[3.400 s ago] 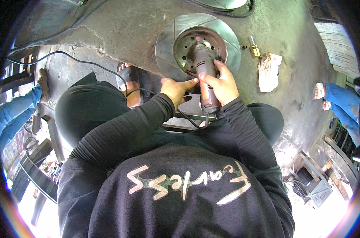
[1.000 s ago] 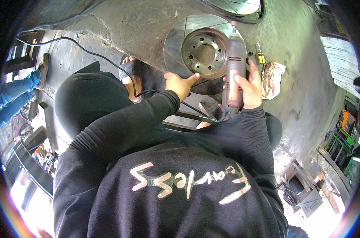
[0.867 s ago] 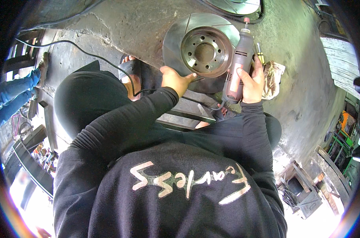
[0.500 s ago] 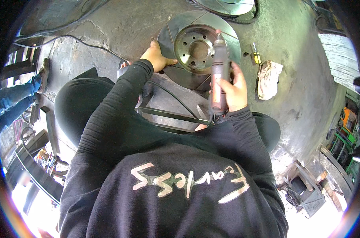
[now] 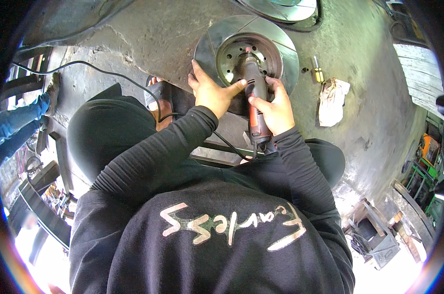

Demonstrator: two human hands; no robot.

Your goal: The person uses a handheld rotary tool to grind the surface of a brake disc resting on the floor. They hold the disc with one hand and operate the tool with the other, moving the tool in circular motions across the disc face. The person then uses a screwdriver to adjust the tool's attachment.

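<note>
A slotted metal brake disc [image 5: 281,44] lies on the worn grey surface in front of me, its recessed centre ringed with bolt holes. My right hand [image 5: 277,110] is wrapped round a dark corded die grinder [image 5: 254,83] with a red label. The grinder's pinkish tip [image 5: 248,49] sits over the recessed centre; whether it touches the metal I cannot tell. My left hand [image 5: 213,93] holds the disc's near left edge, index finger along the rim. Its thumb stretches across to the grinder's body, at or against it.
A yellow-handled screwdriver [image 5: 317,72] and a crumpled pale cloth [image 5: 332,103] lie right of the disc. Another disc [image 5: 290,11] sits at the far edge beside a ribbed hose. The black power cord [image 5: 109,72] runs left. A person's jeans-clad leg [image 5: 23,117] shows at far left.
The grinder has moved left and nearer me, its tip now over the disc's centre. My left hand has slid nearer me and right along the disc, bringing its thumb to the grinder.
</note>
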